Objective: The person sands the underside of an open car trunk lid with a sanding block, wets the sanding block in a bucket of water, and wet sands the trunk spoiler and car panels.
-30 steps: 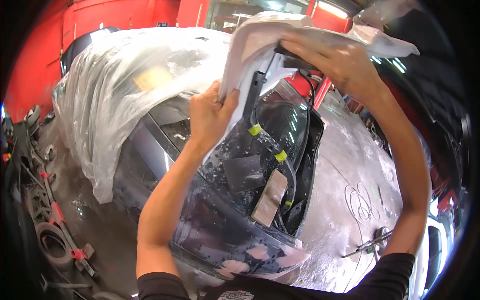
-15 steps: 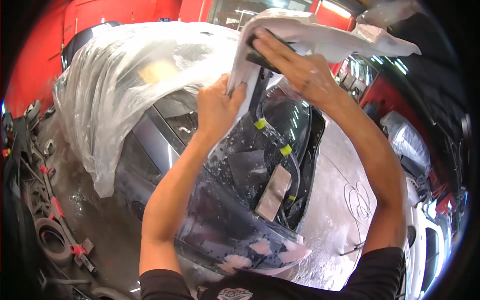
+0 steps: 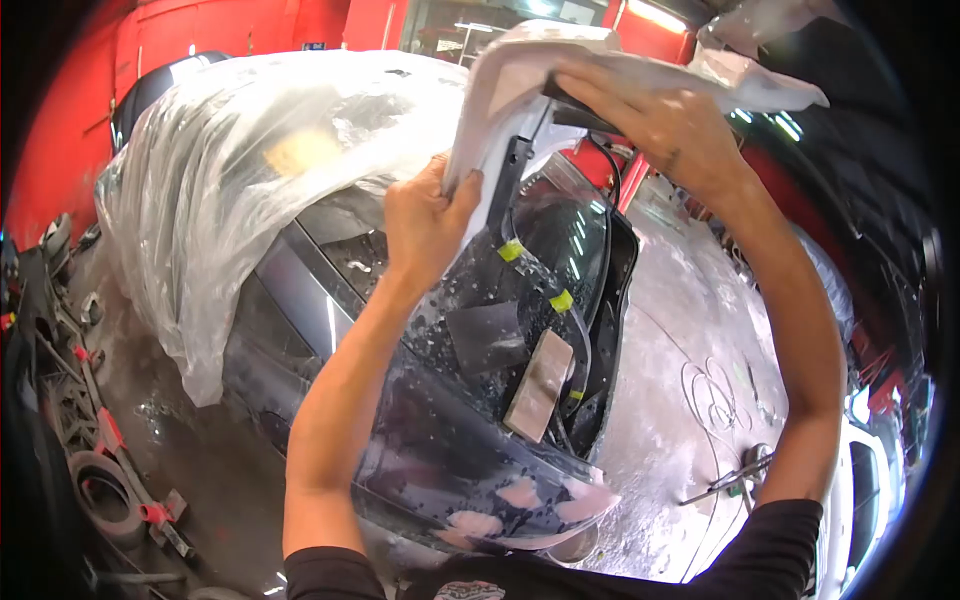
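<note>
A raised car panel, pale grey-white and probably a trunk lid, stands up from the dark car body. My left hand is closed around its left edge, thumb on the near side. Against the panel's inner curve, my right hand presses a dark piece of sandpaper under outstretched fingers; most of the sheet is hidden by the hand. Below them on the car lie a dark square sheet, like sandpaper, and a tan rectangular block.
Clear plastic sheeting drapes over the car's cabin. Yellow tape bits hold a strip along the opening. A coiled thin hose lies on the wet floor at right. Tyre and metal parts are at left.
My right hand has slid right along the panel with the sandpaper. My left hand keeps its grip on the edge. The whole view has shifted slightly.
</note>
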### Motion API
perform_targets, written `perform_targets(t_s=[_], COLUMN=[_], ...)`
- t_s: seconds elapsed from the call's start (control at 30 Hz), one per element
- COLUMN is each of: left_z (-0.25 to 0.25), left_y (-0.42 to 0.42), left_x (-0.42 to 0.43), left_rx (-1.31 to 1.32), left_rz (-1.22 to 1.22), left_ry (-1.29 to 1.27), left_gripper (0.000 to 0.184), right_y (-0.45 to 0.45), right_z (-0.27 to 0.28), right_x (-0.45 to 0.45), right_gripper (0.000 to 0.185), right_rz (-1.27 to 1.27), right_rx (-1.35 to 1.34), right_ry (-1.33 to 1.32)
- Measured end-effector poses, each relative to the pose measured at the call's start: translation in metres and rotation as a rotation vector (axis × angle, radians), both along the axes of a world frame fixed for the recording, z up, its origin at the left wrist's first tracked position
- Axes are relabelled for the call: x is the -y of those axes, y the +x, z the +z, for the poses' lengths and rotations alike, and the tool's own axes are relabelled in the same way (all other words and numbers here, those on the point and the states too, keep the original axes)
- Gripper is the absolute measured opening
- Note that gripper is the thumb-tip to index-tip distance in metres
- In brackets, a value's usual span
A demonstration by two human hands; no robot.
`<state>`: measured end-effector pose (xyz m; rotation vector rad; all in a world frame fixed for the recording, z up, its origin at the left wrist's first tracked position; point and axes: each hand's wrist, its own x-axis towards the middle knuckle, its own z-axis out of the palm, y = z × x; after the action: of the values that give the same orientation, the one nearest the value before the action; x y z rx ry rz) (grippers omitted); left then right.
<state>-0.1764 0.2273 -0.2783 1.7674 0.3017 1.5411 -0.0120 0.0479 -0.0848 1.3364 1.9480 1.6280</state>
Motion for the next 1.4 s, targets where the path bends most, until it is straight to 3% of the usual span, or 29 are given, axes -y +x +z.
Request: perform_targets(t_s=[0.03,0.13,0.17,0.27,0.3,0.47,0.53,0.67,0.8,0.83,0.97,1.1,1.33,1.4], left_z=[0.0,0.0,-0.004,-0.003,-0.003,-0.004,-0.001,0.002,-0.003,-0.004,0.002,0.001,0.003,0.0], left_y=[-0.002,-0.003,0.001,0.005,0.005,0.002,0.001,-0.003,0.004,0.005,0.0,0.001,-0.003,-0.006], left_x=[-0.003,-0.003,-0.006,-0.005,-0.005,-0.005,-0.003,-0.002,-0.009,-0.007,-0.003,-0.003,0.002,0.0], left_rx=[0.001,0.006,0.021,0.031,0.033,0.052,0.048,0.019,0.074,0.089,0.014,0.085,-0.026,0.009], left_rz=[0.013,0.025,0.022,0.026,0.03,0.022,-0.015,0.034,0.02,0.008,0.048,0.037,0.064,0.055], left_ry=[0.01,0.042,0.047,0.067,0.07,0.06,0.023,0.057,0.068,0.068,0.085,0.07,0.06,0.039], left_gripper=[0.034,0.033,0.032,0.032,0.032,0.031,0.031,0.031,0.031,0.031,0.031,0.031,0.034,0.033], right_y=[0.003,-0.01,-0.013,-0.016,-0.005,0.0,-0.024,-0.001,-0.009,-0.023,-0.001,-0.004,0.012,0.01], right_z=[-0.002,-0.038,-0.039,-0.002,0.004,-0.032,-0.03,-0.003,-0.057,-0.055,0.001,-0.049,-0.01,-0.047], right_x=[-0.005,-0.038,-0.048,-0.01,0.0,-0.038,-0.038,-0.005,-0.056,-0.053,-0.002,-0.043,-0.014,-0.045], right_gripper=[0.08,0.081,0.083,0.08,0.08,0.08,0.076,0.079,0.082,0.084,0.077,0.082,0.081,0.081], right_rz=[0.0,0.052,0.027,-0.088,-0.003,0.091,-0.008,0.046,0.188,0.045,-0.041,0.11,0.033,0.107], right_rx=[0.042,-0.169,-0.055,0.052,0.062,-0.062,-0.013,0.014,-0.254,-0.108,0.025,-0.281,-0.049,-0.211], right_ry=[0.022,0.017,0.044,-0.021,-0.015,0.061,0.036,0.044,0.045,0.087,-0.015,0.015,0.016,0.056])
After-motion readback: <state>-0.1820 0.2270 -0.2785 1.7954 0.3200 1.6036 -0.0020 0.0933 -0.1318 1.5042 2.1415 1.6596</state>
